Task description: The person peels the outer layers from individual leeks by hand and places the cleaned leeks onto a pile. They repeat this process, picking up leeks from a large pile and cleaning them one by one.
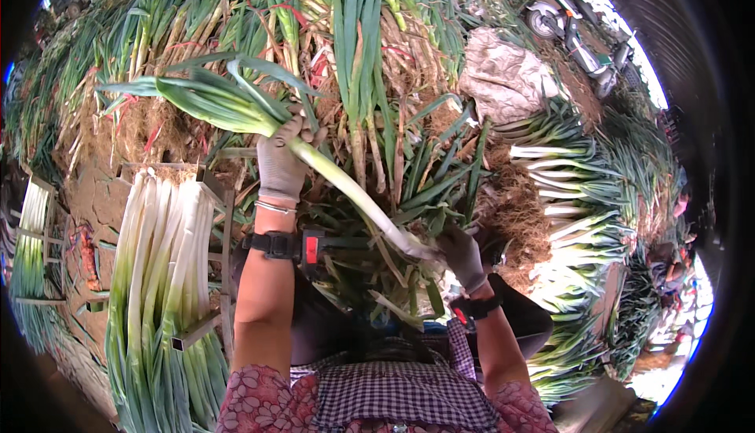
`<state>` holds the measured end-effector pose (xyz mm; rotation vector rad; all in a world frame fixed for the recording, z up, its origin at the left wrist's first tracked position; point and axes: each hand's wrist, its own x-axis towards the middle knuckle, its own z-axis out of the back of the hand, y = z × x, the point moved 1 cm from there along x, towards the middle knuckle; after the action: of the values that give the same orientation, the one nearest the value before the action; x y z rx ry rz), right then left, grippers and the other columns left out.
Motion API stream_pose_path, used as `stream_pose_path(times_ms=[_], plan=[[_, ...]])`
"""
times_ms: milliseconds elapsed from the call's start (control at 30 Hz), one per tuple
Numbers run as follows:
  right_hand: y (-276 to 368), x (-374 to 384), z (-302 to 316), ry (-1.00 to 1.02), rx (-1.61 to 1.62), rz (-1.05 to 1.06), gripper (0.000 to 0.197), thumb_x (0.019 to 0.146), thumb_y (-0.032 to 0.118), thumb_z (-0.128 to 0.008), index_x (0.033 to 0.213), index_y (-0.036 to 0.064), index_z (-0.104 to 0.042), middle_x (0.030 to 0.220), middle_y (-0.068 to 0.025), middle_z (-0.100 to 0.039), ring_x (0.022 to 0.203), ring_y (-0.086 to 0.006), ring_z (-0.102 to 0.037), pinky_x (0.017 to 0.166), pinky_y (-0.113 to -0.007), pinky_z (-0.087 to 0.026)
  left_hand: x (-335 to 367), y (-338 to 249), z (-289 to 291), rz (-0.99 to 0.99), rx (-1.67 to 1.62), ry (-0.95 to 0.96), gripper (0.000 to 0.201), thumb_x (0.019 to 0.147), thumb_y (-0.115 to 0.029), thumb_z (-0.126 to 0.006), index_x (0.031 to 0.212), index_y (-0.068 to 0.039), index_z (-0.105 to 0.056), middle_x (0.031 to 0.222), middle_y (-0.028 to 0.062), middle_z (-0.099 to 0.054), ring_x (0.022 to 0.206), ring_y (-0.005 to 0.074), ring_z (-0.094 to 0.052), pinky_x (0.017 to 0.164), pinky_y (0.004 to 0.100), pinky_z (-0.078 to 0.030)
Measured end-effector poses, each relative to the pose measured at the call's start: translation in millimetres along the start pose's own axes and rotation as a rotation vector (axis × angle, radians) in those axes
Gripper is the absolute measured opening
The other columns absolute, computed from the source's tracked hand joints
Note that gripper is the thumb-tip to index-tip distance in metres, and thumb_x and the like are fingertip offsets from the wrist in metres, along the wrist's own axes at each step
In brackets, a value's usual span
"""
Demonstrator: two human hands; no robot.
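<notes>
Waiting, apparently: red-tied green leek bundles (362, 55) beyond the grey metal rack (198, 331).
Done, seemingly: clean white-stemmed leeks (160, 236) in the rack.
Underway: long white-and-green leek (346, 187) right of the rack.
Left hand (282, 164): grey-gloved, fingers clasping this leek.
Right hand (462, 257): grey-gloved, near its root end; grip unclear.

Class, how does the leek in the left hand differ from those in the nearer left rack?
The held leek is a single stalk; the racked leeks form a bundle. The left hand grips the held leek; no hand touches the racked leeks. Both show pale stems and green leaves.
</notes>
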<state>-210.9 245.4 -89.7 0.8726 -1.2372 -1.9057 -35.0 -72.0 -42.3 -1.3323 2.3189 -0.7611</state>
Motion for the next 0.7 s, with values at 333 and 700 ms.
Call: stream_pose_path(times_ms=[333,700], plan=[[12,2,-38,0.370,-0.421,0.209,0.030,0.087,0.030,-0.064,0.106,0.0057,-0.066,0.087,-0.0083,-0.067,0.087,-0.0181,-0.063,0.082,-0.035,-0.048,-7,0,-19,0.107,-0.009,0.109,0.020,0.092,-0.015,-0.053,0.106,-0.001,-0.051,0.086,0.0064,-0.055,0.078,0.0185,-0.058,0.086,0.0446,-0.053],[78,-74,-12,0.461,0.180,-0.206,0.032,0.094,0.018,-0.054,0.117,-0.0028,-0.058,0.092,-0.0045,-0.064,0.086,-0.0108,-0.058,0.075,-0.027,-0.047,34,14,13,0.151,0.024,-0.142,0.016,0.091,-0.013,-0.055,0.094,0.002,-0.054,0.072,0.0076,-0.053,0.059,0.0185,-0.053,0.053,0.0322,-0.048]])
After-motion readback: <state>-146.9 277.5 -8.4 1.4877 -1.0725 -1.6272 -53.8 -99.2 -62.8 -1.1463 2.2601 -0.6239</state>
